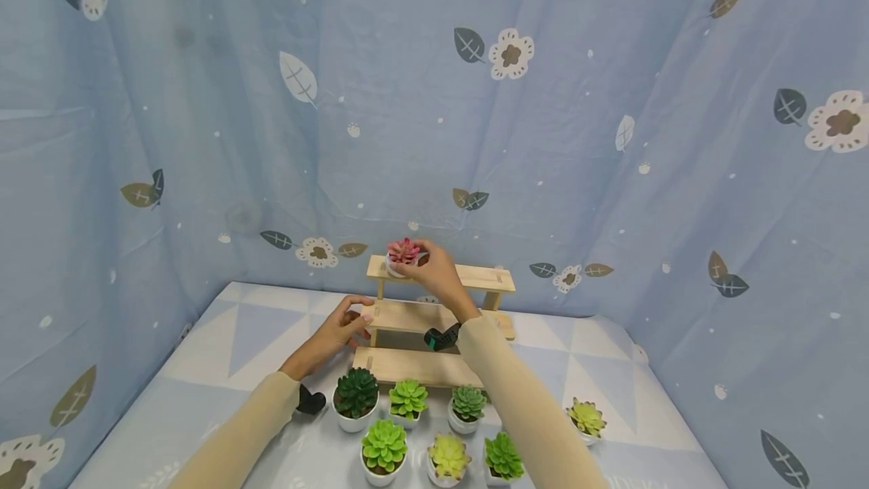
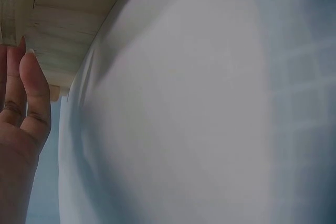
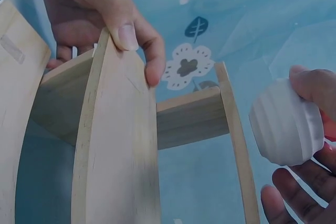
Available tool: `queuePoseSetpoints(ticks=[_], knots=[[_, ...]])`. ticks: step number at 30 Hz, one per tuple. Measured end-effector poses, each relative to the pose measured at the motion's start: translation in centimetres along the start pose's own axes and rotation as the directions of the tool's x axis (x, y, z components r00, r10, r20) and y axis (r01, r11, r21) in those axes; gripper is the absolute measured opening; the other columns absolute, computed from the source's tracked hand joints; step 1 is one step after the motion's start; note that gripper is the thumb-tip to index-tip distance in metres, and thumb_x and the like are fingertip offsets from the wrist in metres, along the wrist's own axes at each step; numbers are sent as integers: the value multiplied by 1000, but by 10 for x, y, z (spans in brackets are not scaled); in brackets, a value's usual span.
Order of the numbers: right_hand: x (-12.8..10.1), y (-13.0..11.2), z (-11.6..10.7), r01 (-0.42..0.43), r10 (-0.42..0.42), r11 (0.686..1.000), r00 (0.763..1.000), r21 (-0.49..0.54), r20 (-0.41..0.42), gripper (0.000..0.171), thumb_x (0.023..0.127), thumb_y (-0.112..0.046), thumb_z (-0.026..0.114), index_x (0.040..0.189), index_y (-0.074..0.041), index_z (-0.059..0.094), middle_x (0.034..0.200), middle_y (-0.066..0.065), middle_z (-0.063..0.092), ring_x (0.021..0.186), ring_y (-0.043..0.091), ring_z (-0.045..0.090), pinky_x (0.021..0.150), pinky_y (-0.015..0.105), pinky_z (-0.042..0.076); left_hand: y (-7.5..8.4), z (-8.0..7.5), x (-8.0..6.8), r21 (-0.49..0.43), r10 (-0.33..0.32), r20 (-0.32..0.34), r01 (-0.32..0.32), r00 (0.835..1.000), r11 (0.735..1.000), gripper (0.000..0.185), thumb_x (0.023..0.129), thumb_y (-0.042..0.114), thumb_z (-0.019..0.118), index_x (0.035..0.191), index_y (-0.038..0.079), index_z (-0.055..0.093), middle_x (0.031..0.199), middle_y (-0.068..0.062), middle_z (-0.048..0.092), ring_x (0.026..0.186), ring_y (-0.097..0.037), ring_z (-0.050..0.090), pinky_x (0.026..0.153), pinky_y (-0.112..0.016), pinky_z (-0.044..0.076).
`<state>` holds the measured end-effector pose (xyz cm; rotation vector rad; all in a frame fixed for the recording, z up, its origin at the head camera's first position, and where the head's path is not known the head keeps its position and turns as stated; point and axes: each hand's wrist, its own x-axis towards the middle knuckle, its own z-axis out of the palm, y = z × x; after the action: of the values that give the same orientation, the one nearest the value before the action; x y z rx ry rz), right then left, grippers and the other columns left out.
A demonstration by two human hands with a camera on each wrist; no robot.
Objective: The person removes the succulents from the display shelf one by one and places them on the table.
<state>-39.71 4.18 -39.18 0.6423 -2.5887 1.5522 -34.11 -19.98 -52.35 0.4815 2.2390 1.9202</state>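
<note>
A pink-red potted succulent (image 1: 403,250) is pinched in my right hand (image 1: 440,272) over the left end of the top tier of a three-tier wooden shelf (image 1: 414,315). Its ribbed white pot (image 3: 283,124) shows in the right wrist view, tilted and close to the top board, with thumb and fingers around it. My left hand (image 1: 337,329) grips the left end of the middle tier. Seen from the right wrist, its thumb lies over the end of the middle board (image 3: 123,145); in the left wrist view its fingers reach up to the wood.
In front of the shelf stand several green succulents in white pots, among them a dark green one (image 1: 356,392) and a yellow-green one (image 1: 448,457). Another succulent (image 1: 587,418) stands apart at the right. A patterned blue curtain (image 1: 407,134) hangs right behind the shelf.
</note>
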Motion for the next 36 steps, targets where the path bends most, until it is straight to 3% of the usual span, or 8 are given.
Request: queuePoseSetpoints(ticks=[10, 27, 36], knots=[[-12, -5, -9, 5, -5, 1000, 1000, -19, 6, 76, 86, -48, 84, 148, -16, 53, 107, 4, 66, 89, 22, 64, 70, 38, 52, 1, 2, 1, -12, -1, -2, 1, 1000, 1000, 47, 107, 45, 55, 148, 28, 40, 123, -21, 55, 108, -40, 60, 83, -47, 50], [-40, -12, -22, 86, -85, 995, 996, -55, 20, 68, 85, -48, 84, 141, -19, 59, 118, 0, 64, 104, 27, 59, 74, 42, 53, -1, 3, 3, -14, 6, -6, -6, 1000, 1000, 49, 107, 43, 56, 149, 24, 39, 126, -19, 53, 109, -42, 58, 80, -45, 51], [-55, -14, -29, 102, -99, 991, 995, -84, 34, 62, 86, -47, 83, 139, -22, 61, 122, -4, 64, 102, 19, 59, 73, 40, 54, -1, 4, 1, 8, 5, -20, -4, 1000, 1000, 46, 107, 44, 55, 148, 27, 40, 126, -19, 53, 108, -40, 59, 81, -45, 50]])
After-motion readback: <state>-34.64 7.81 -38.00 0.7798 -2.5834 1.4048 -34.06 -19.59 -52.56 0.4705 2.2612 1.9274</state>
